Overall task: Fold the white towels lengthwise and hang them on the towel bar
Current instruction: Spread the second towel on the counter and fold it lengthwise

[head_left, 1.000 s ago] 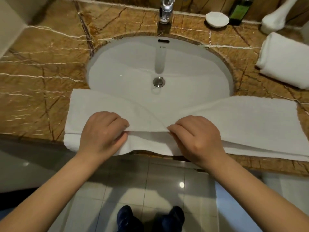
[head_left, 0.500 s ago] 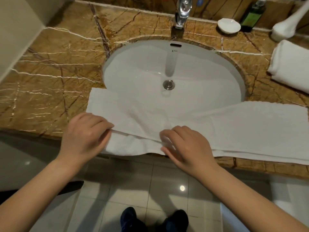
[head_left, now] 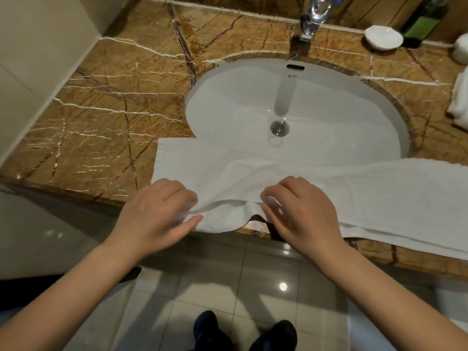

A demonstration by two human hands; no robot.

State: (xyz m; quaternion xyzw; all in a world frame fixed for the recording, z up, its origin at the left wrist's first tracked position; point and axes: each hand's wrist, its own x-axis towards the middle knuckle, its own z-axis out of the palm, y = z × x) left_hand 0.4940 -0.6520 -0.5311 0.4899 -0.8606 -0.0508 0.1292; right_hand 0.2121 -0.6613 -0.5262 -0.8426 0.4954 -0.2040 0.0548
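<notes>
As towel [head_left: 379, 191] spans sink [head_left: 228, 110], L hand [head_left: 154, 216] & R hand [head_left: 304, 216] fingers [head_left: 276, 191] pinch hem.

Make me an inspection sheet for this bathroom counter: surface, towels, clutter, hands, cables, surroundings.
Surface: brown marble counter with a white sink set in.
Job's things: long towel lies along the front edge, partly over the sink; second towel at the right edge, cut off.
Clutter: white dish and green bottle at the back.
Hands: left hand and right hand both pinch the long towel's near edge.
Cables: nothing seen.
Surroundings: faucet, tiled floor, dark shoes.
</notes>
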